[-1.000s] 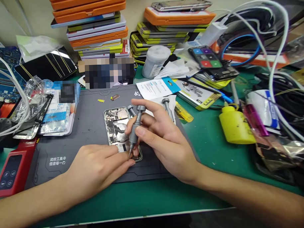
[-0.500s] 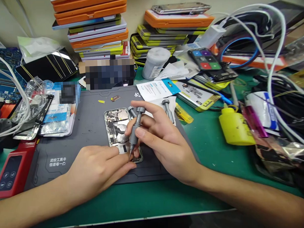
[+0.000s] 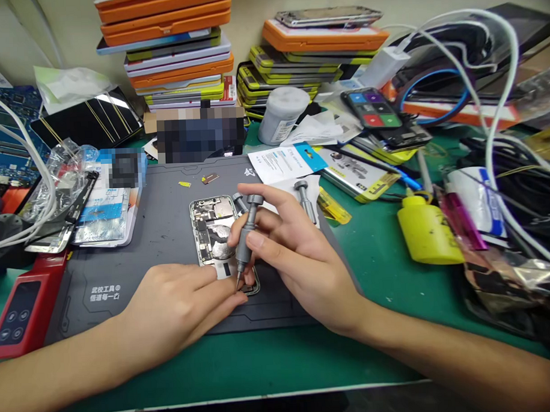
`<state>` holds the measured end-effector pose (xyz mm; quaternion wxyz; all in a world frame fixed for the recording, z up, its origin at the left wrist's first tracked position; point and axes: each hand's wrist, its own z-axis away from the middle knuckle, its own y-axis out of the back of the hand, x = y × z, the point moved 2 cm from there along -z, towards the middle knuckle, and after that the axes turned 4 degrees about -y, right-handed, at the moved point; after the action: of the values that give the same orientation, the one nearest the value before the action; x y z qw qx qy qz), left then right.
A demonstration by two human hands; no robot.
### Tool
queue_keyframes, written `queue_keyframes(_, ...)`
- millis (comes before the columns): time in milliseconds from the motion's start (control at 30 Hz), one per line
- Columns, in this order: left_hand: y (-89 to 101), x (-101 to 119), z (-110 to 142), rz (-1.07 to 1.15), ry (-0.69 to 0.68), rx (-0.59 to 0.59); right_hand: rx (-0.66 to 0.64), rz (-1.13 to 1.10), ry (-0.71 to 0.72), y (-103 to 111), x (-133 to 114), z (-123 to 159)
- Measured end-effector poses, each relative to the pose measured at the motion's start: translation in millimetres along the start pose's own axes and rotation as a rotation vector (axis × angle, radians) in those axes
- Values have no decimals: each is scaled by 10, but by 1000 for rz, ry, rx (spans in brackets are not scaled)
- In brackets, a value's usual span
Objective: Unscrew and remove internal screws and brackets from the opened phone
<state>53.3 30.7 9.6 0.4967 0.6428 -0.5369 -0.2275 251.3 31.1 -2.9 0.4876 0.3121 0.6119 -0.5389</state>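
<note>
An opened phone (image 3: 220, 231) lies on the dark grey work mat (image 3: 162, 216), its inner parts showing. My left hand (image 3: 181, 305) is closed at the phone's lower end, fingers together and covering part of it. My right hand (image 3: 306, 262) grips a grey precision screwdriver (image 3: 244, 246), index finger on its top cap. The screwdriver stands nearly upright, its tip down by my left fingertips over the phone's bottom end. What exactly the tip touches is too small to tell. Behind it a second grey screwdriver (image 3: 239, 202) is partly hidden, and another screwdriver (image 3: 305, 199) rests on white paper.
Stacks of orange and yellow-edged cases (image 3: 166, 71) stand at the back. To the right are a yellow bottle (image 3: 429, 230) and tangled white cables (image 3: 499, 156). A red device (image 3: 21, 314) and bagged parts (image 3: 106, 206) sit left. Small flex pieces (image 3: 211, 179) lie on the mat.
The view has shifted very slightly. Both hands, the screwdriver and the phone keep practically the same positions.
</note>
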Motion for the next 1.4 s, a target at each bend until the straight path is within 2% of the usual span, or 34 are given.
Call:
queue_keyframes(1000,11,-1,-5,-4,-5,-30,-22,74,13,-7,-7,-14)
queue_keyframes(1400,6,-3,10,9,6,7,140,62,90,67,-38,-41)
